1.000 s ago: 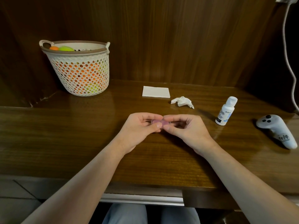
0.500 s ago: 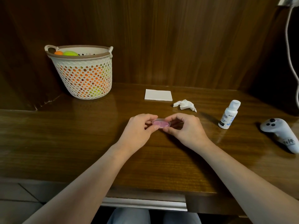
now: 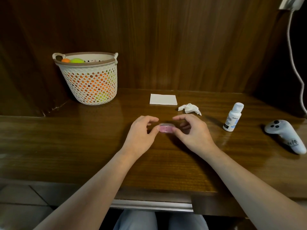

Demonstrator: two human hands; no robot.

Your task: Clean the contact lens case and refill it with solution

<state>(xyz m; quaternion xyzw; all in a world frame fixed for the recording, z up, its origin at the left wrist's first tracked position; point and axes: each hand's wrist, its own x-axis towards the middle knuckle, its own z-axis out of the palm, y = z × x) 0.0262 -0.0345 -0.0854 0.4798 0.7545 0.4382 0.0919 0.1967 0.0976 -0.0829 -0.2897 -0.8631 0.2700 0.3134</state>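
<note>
Nearest the camera, two bare forearms reach forward over the edge of a dark wooden table (image 3: 83, 146), with pale trousered knees below the table edge. At the table's centre the small pink contact lens case (image 3: 166, 128) sits low at the surface between both hands; whether it rests on the wood cannot be told. The left hand (image 3: 141, 131) has its thumb tip against the case's 9 o'clock end, fingers curled above it, and the right hand (image 3: 192, 130) pinches the 3 o'clock end with its thumb, its other fingers arched over. At about 3 o'clock from the case stands a white solution bottle (image 3: 232, 117), capped and upright, its label too small to read. Farther at 3 o'clock lies a white handheld controller (image 3: 285, 136) with dark handwriting that cannot be made out. Beyond the hands, at 1 o'clock, sits a crumpled tissue (image 3: 189, 108), and at 12 o'clock a flat folded white napkin (image 3: 163, 99). At 10 o'clock, against the wood-panelled wall, stands a cream perforated basket (image 3: 91, 85) holding orange and yellow-green balls.
</note>
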